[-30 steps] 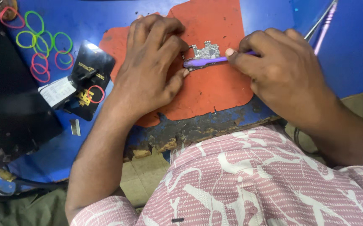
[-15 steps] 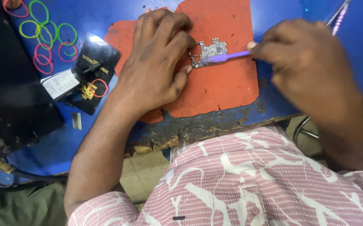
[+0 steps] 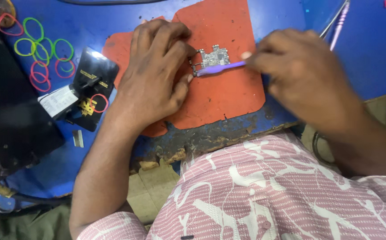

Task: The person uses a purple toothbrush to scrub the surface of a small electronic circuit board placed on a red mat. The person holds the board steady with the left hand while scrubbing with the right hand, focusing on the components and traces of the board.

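A small silver circuit board [image 3: 214,56] lies on an orange mat [image 3: 228,95] on the blue table. My left hand [image 3: 155,71] rests on the mat and pins the board's left end with its fingertips. My right hand [image 3: 295,71], blurred by motion, grips a purple brush [image 3: 219,68] whose head lies across the board's lower edge.
Several coloured rubber bands [image 3: 41,53] lie at the far left, next to a black phone part [image 3: 90,89] with a white label and a red band. A large black device [image 3: 10,115] fills the left edge. The table's front edge [image 3: 210,138] is chipped. A thin metal rod [image 3: 335,20] lies at the upper right.
The brush has swept back and forth across the board; its head now lies further left than half a second ago. My left hand keeps holding the board.
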